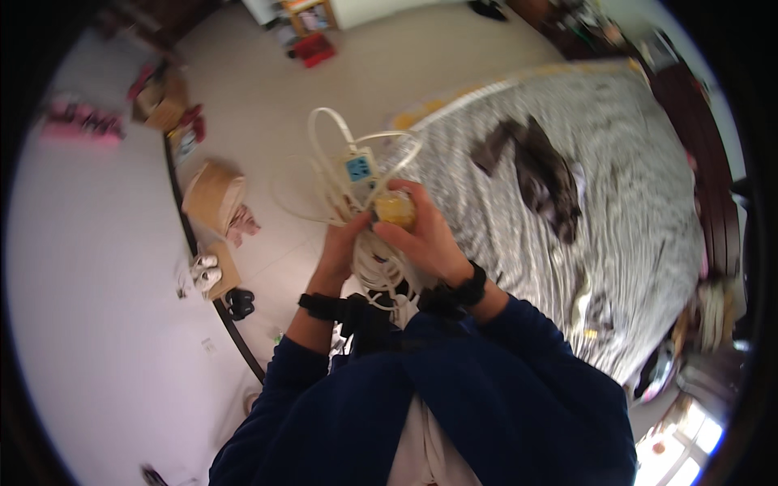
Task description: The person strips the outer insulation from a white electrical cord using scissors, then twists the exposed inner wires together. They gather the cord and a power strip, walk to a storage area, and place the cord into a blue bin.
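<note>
Leftward, cardboard box point(166, 114), contents unclear, yellow roll point(395, 210) in right hand point(434, 241)

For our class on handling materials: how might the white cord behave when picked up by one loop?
The white cord should bend easily yet spring a little, since its upper loops arch outward. It may tangle, since loops overlap; the bulky power strip could swing.
</note>
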A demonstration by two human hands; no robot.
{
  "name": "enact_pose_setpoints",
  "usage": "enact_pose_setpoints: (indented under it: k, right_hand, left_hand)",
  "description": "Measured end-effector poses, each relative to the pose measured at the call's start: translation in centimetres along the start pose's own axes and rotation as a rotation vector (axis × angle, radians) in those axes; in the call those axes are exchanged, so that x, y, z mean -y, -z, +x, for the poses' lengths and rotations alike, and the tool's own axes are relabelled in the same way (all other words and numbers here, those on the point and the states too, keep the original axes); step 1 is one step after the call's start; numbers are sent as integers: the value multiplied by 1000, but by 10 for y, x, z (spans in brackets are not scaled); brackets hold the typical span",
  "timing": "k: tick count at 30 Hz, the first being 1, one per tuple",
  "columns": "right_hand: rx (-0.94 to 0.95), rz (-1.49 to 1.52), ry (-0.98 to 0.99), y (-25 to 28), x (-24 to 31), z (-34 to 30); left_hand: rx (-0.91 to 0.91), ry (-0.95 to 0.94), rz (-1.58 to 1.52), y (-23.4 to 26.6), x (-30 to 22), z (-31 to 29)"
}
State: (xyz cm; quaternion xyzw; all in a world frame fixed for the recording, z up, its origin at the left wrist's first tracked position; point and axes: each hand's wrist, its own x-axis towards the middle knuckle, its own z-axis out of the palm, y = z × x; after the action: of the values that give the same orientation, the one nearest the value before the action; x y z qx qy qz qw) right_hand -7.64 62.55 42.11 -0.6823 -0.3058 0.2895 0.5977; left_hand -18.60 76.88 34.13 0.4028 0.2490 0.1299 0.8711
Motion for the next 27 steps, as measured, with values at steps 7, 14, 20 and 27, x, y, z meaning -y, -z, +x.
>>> enact_pose_setpoints:
  k: [7,14,20,27]
  right_hand:
    - [195,-204,213,-83,33,82]
    - [412,-668,629,-180,67,228]
    - [735,-462,611,-241,89,367]
    - [926,-338,703,-335,107,514]
  left_hand:
    - [19,-148,-79,47,-71,6]
    - [19,-272,-102,144,-177,74]
    - [-141,-190,-384,203,-251,132]
    - [-183,-366,-591,293,-342,191]
